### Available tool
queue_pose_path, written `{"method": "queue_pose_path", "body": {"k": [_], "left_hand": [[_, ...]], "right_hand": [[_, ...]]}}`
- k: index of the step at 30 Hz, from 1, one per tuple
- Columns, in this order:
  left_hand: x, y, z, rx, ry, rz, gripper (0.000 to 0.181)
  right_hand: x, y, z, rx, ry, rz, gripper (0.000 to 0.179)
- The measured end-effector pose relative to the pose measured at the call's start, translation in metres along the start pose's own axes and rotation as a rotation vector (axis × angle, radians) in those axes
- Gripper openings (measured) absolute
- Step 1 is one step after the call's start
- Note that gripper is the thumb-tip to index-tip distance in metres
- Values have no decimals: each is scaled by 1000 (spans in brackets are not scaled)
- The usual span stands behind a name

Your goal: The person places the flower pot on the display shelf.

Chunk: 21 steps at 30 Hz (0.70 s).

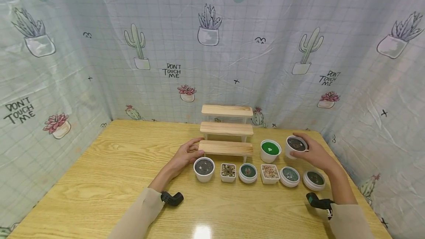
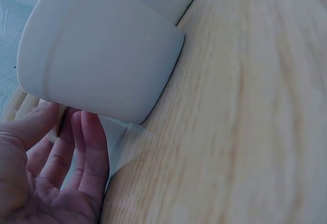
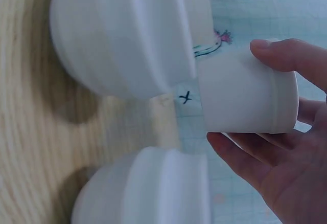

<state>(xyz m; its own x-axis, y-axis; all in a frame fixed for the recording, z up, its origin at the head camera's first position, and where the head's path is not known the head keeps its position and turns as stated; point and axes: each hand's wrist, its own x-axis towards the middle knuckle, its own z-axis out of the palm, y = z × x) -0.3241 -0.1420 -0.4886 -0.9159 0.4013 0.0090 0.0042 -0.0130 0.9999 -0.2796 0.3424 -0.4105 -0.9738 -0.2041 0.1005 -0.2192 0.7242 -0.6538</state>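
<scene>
My right hand (image 1: 315,154) grips a round white pot (image 1: 295,144) with a dark filling, at the right end of the back row. In the right wrist view the held pot (image 3: 240,96) sits between thumb and fingers, its base off the table. My left hand (image 1: 182,158) pinches the left end of the lowest tier of a wooden step shelf (image 1: 225,147). A white pot with a grey filling (image 1: 204,168) stands just in front of that hand; in the left wrist view this white pot (image 2: 107,50) partly hides the fingertips.
Left of the held pot stands a white pot with a green top (image 1: 270,149). Along the front run a square pot of pebbles (image 1: 228,172), a square pot of pinkish gravel (image 1: 270,172) and several low round pots (image 1: 314,180). A printed curtain (image 1: 159,47) encloses the wooden table (image 1: 109,165).
</scene>
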Motion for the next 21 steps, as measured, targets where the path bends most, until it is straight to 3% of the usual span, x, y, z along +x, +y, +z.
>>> {"method": "queue_pose_path", "body": {"k": [21], "left_hand": [[-1,-2,-2,-25,-4,-4,68]], "right_hand": [[-4,-33,-5,9,21,-63,78]]}}
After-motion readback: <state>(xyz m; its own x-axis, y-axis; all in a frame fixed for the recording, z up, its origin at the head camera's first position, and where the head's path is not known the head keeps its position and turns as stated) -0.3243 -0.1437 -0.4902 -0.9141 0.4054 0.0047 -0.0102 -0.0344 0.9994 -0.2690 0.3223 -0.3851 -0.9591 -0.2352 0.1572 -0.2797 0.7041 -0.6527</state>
